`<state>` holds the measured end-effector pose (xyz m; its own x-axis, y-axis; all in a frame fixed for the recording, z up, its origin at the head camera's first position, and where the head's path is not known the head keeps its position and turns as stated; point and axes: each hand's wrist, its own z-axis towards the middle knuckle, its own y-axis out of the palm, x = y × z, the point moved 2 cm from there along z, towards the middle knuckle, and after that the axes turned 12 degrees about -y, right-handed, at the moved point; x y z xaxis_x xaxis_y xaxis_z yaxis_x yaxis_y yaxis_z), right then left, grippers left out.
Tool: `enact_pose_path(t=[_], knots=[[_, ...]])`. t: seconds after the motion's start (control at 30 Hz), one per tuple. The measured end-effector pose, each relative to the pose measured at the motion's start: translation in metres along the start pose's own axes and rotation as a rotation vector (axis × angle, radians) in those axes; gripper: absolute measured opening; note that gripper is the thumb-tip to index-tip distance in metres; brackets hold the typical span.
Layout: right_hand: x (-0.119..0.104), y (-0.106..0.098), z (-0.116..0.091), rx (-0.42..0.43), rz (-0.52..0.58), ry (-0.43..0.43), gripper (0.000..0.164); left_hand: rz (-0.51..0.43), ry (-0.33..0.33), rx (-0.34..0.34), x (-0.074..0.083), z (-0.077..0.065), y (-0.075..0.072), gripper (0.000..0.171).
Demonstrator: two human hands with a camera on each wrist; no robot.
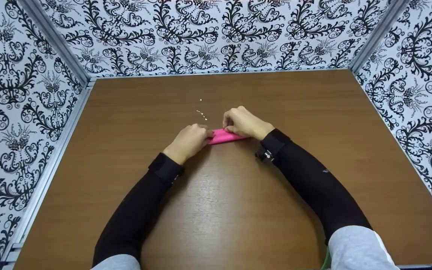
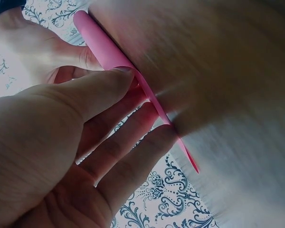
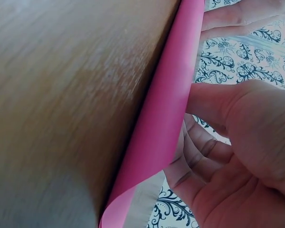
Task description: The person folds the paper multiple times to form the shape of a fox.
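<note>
Head view: two hands hold one curled pink sheet.

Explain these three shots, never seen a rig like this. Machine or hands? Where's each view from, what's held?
No robot here: these are a person's bare left hand and right hand, with black sleeves up the arms. The wide picture looks down from the head; the other two are taken from each wrist, looking at that hand's work. The surface is a brown table with patterned panels around it. Both hands hold one thin pink sheet, partly curled over. The left hand's grip has the thumb on one face, fingers behind. A few pale specks show beyond it, too small to identify.
</note>
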<state>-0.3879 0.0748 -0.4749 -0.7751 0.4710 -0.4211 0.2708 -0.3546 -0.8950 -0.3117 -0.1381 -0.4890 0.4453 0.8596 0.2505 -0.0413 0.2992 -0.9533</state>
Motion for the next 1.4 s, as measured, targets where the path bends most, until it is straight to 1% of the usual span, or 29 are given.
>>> enact_pose_path(t=[0.3, 0.6, 0.77, 1.0, 1.03, 1.13, 1.17, 1.23, 1.27, 1.33, 1.37, 1.4], knots=[[0.001, 0.002, -0.001, 0.007, 0.013, 0.028, 0.009, -0.002, -0.007, -0.011, 0.0, 0.0, 0.0, 0.01], [-0.001, 0.003, -0.005, 0.014, -0.019, 0.012, 0.011, -0.001, -0.014, -0.015, 0.001, 0.001, -0.001, 0.012], [-0.003, 0.003, -0.006, 0.021, -0.023, 0.008, 0.011, -0.003, -0.011, -0.003, 0.001, 0.001, 0.0, 0.012], [0.0, 0.007, -0.008, 0.046, -0.027, -0.049, 0.008, 0.001, 0.003, 0.023, 0.001, -0.002, 0.0, 0.01], [0.011, 0.011, -0.007, 0.059, -0.019, -0.067, 0.007, 0.001, 0.001, 0.023, 0.001, -0.002, 0.0, 0.01], [0.012, 0.011, -0.007, 0.061, -0.017, -0.069, 0.008, -0.005, -0.002, 0.021, 0.0, -0.001, 0.0, 0.011], [0.011, 0.011, -0.007, 0.059, -0.016, -0.063, 0.009, -0.015, 0.007, 0.031, -0.009, 0.003, 0.01, 0.012], [0.01, 0.011, -0.006, 0.057, -0.015, -0.055, 0.01, -0.017, 0.008, 0.034, -0.009, 0.003, 0.011, 0.012], [0.0, 0.007, -0.007, 0.045, -0.019, -0.035, 0.012, -0.02, 0.008, 0.033, -0.009, 0.003, 0.011, 0.012], [0.0, 0.007, -0.007, 0.042, -0.012, -0.028, 0.013, -0.021, 0.009, 0.032, -0.009, 0.003, 0.011, 0.012], [0.0, 0.007, -0.007, 0.042, -0.008, -0.027, 0.012, -0.019, 0.006, 0.028, -0.009, 0.003, 0.011, 0.012], [0.0, 0.007, -0.007, 0.042, -0.004, -0.027, 0.012, -0.007, -0.005, 0.016, 0.0, -0.001, 0.0, 0.01]])
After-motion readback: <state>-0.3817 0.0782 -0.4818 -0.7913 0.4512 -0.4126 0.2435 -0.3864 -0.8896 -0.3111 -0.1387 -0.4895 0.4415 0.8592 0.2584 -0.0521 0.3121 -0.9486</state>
